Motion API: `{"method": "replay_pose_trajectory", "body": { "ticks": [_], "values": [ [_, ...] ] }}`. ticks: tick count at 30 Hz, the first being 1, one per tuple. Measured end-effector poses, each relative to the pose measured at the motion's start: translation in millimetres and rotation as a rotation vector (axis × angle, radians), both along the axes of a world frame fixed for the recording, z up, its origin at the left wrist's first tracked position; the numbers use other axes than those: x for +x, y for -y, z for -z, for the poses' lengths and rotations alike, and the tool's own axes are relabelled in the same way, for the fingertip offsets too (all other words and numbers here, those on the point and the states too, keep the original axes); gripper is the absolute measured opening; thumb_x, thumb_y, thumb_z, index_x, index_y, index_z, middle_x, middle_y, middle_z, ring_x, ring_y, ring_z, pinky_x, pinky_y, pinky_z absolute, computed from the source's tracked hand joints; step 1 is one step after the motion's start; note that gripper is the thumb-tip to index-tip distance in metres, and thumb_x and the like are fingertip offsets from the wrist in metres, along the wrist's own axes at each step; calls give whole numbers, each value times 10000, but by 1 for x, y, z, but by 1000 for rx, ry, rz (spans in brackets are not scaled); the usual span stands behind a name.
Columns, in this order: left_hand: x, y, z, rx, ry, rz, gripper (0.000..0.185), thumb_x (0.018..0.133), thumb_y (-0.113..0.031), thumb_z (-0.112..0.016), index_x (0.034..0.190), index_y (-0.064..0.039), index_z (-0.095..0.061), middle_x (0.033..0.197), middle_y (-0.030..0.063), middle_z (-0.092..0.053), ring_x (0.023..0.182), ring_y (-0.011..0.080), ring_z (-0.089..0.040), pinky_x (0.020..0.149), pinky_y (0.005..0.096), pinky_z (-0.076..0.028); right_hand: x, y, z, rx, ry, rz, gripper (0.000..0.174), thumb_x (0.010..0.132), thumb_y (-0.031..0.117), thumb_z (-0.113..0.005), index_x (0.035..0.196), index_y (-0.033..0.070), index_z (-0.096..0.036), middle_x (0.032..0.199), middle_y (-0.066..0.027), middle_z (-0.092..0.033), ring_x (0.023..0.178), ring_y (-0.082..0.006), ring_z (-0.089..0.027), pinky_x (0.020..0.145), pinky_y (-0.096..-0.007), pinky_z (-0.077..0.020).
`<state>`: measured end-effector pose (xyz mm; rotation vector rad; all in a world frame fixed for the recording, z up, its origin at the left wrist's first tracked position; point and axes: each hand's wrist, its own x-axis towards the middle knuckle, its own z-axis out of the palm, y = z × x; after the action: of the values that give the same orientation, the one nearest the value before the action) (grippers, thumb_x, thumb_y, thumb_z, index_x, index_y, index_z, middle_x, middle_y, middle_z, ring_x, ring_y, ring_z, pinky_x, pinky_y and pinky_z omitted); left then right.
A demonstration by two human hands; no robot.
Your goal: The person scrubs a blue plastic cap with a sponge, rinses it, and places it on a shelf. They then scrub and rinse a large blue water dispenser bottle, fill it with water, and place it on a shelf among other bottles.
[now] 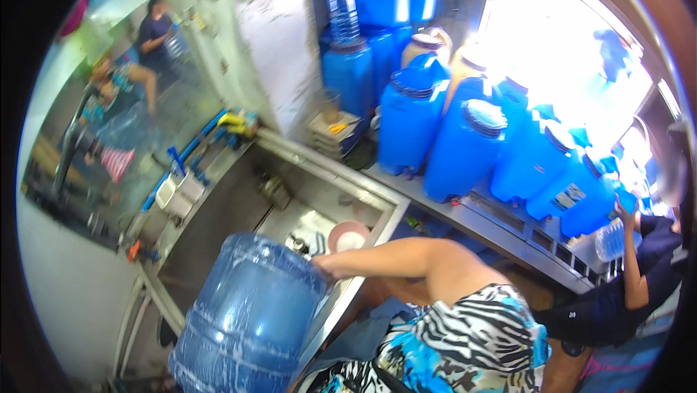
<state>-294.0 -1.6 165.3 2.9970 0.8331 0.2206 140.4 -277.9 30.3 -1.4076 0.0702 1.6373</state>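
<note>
A large translucent blue water jug (pixel 245 317) leans over the front rim of a stainless steel sink (pixel 212 191), streaked with whitish suds. My right hand (pixel 328 266) holds it at its far end, the fingers partly hidden behind the jug. My left hand is out of view. Inside the sink, beyond the jug, sit a pink basin (pixel 348 235) and a dark squarish bottle (pixel 276 190). A small dark metal object (pixel 298 243) lies beside the basin, too blurred to name.
Several blue drums (pixel 411 121) with spigots line a metal counter (pixel 490 229) to the right. A co-worker (pixel 637 284) there handles a clear bottle (pixel 615 240). White holders (pixel 179 194) stand on the sink's back ledge, below a wall mirror (pixel 179 93).
</note>
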Motion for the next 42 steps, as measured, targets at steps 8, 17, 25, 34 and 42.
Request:
{"method": "replay_pose_trajectory", "body": {
  "ticks": [8, 17, 25, 34, 42],
  "values": [
    [22, 27, -27, 74, 111, 97, 241, 621, -182, -722, 780, -32, -620, 738, 168, -607, 698, 407, -595, 640, 471, -453, 69, -82, -102, 1148, 1049, -75, 299, 926, 217, -598, 1126, 17, -698, 1249, -115, -634, 1146, -190, -578, 1008, -314, -418],
    [16, 28, -18, 90, 176, 53, 182, 727, -151, -663, 840, -13, -634, 792, 177, -615, 749, 403, -586, 671, 472, -440, 51, -111, 10, 521, 421, -48, 252, 858, 204, -661, 1034, 29, -705, 1041, -71, -689, 969, -177, -630, 862, -324, -496],
    [60, 20, -34, 107, 122, 208, 435, 539, -225, -808, 917, -55, -679, 780, 129, -663, 704, 334, -638, 648, 413, -513, 40, 25, -52, 128, 474, -4, 324, 818, 239, -693, 1074, 43, -665, 1050, -70, -661, 938, -174, -619, 740, -384, -540],
    [88, -4, -19, 161, 3, 308, 373, 537, -244, -815, 835, -79, -661, 730, 120, -653, 662, 340, -634, 615, 421, -515, 59, 7, 2, 153, 383, 241, 321, 898, 304, -551, 993, 31, -692, 996, -64, -691, 777, -149, -636, 712, -301, -515],
    [63, -16, -8, 117, 17, 335, 293, 585, -234, -781, 796, -77, -653, 720, 130, -648, 661, 344, -633, 606, 423, -509, 77, -11, -5, 333, 591, 207, 334, 902, 340, -525, 857, 63, -708, 747, -62, -662, 639, -155, -601, 587, -359, -491]
  ]
}}
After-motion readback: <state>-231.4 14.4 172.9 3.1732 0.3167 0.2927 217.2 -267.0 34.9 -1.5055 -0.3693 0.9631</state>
